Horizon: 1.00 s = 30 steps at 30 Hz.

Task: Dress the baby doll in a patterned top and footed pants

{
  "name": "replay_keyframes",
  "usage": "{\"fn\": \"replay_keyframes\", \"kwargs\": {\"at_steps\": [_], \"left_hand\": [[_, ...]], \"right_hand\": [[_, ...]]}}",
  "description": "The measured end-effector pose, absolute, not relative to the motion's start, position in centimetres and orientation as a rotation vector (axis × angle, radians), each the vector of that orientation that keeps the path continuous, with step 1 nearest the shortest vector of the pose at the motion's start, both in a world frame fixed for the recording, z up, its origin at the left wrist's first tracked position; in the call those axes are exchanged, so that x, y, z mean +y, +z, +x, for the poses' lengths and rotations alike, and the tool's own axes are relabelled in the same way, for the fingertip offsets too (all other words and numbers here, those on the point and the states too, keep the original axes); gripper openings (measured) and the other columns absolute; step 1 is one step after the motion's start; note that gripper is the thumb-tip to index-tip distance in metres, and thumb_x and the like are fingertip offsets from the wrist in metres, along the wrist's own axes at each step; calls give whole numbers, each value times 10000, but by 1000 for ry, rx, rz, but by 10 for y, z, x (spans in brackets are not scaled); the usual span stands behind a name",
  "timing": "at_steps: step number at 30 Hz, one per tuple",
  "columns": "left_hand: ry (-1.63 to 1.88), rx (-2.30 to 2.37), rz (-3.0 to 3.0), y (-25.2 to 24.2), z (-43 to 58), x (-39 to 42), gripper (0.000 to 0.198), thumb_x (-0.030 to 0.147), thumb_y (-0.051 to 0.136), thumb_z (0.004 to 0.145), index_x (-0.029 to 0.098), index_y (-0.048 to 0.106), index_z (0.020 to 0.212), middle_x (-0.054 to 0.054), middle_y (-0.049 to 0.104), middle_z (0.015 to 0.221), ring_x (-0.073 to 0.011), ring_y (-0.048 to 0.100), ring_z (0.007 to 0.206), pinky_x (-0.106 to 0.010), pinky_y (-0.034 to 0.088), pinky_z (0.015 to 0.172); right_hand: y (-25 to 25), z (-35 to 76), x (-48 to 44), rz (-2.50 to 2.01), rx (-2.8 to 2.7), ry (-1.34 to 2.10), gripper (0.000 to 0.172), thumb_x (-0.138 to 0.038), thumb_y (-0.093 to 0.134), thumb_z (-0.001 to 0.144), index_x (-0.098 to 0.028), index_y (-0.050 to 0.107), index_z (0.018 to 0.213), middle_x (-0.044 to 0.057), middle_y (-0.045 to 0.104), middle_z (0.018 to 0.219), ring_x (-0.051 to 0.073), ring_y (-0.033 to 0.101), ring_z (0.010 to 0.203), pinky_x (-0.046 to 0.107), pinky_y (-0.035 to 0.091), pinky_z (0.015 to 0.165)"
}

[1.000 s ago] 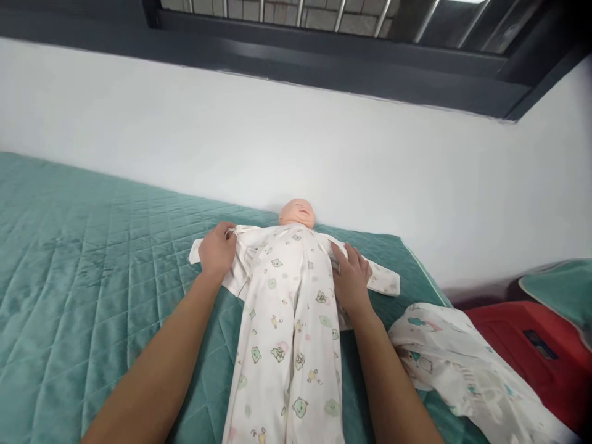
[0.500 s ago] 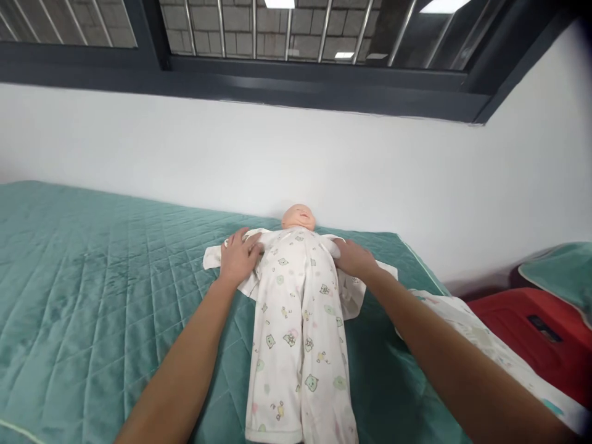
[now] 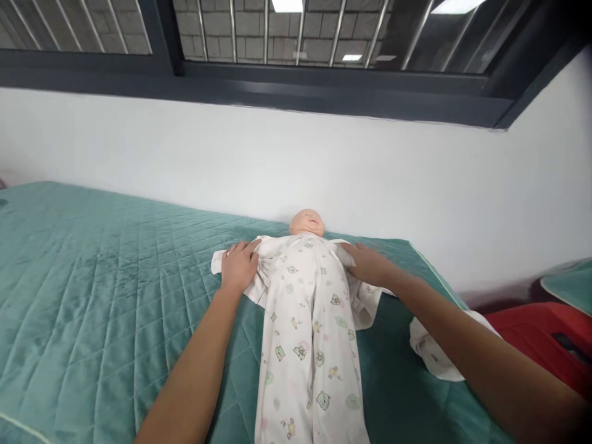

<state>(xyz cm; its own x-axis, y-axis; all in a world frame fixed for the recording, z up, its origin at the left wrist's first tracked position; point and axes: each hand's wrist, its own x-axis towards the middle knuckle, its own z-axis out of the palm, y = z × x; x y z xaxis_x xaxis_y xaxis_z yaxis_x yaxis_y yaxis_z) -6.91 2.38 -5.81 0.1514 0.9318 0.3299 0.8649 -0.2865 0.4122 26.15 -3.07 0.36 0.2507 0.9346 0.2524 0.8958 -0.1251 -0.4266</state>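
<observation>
We seem to be in a bedroom or a care-training room; we cannot tell which. We see a quilted green bedspread [image 3: 152, 296], its far edge along a white wall [image 3: 250, 163], a baby doll [image 3: 307, 222] near that edge, and a barred window [image 3: 319, 37] above.

Single head view over the green quilt [image 3: 102, 296]

The camera looks forward and down from the quilt's near side; it faces the white wall [image 3: 231, 160] beyond the far edge, window frame [image 3: 296, 86] above; the printed outfit [image 3: 291, 333] lies near, mid-view.
</observation>
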Motion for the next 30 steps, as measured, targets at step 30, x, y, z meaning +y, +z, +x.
{"fn": "replay_keyframes", "kwargs": {"at_steps": [30], "left_hand": [[872, 1932, 2227, -49, -72, 40, 403, 200, 405, 956, 312, 542, 1318, -60, 670, 1182, -237, 641, 1034, -311, 466, 769]], "right_hand": [[47, 97, 63, -1572, -2942, 319, 430, -388, 591, 867, -415, 580, 1296, 9, 707, 1034, 222, 660, 820, 302, 433, 686]]}}
